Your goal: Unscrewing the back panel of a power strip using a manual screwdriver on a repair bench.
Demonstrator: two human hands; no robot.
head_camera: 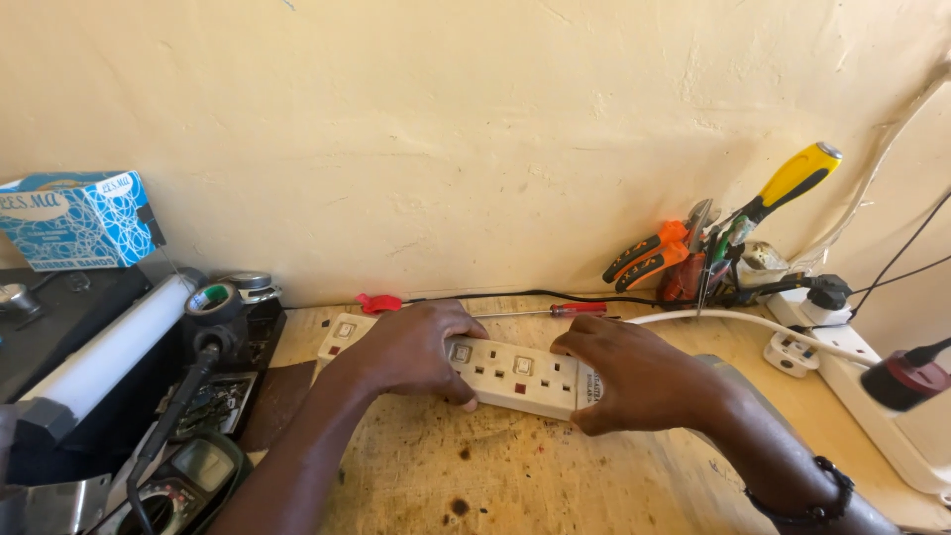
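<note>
Holding a cream multi-socket extension strip (495, 369) flat on the wooden desk (555, 476), the person seems to be at the stage of steadying or positioning it, both hands pressed on it at once; that is a judgement from the pose, since nothing is opened or unplugged. In the head view, the left hand (416, 349) lies over the strip's left half, palm down, fingers curled over its far edge and thumb tucked at the near edge, its grip closed around the body. The right hand (634, 374) clamps the strip's right end, fingers bent over the top and thumb below, wrist angled inward, a dark bracelet (827, 490) on that forearm. Any further handling would call for keeping the strip level and the white cable (733, 319) at its right end free of strain. A red-handled screwdriver (555, 310) lies just behind the strip, pliers and a yellow-handled tool (792, 183) stand near the wall, and a multimeter (193, 476) sits at the left.
</note>
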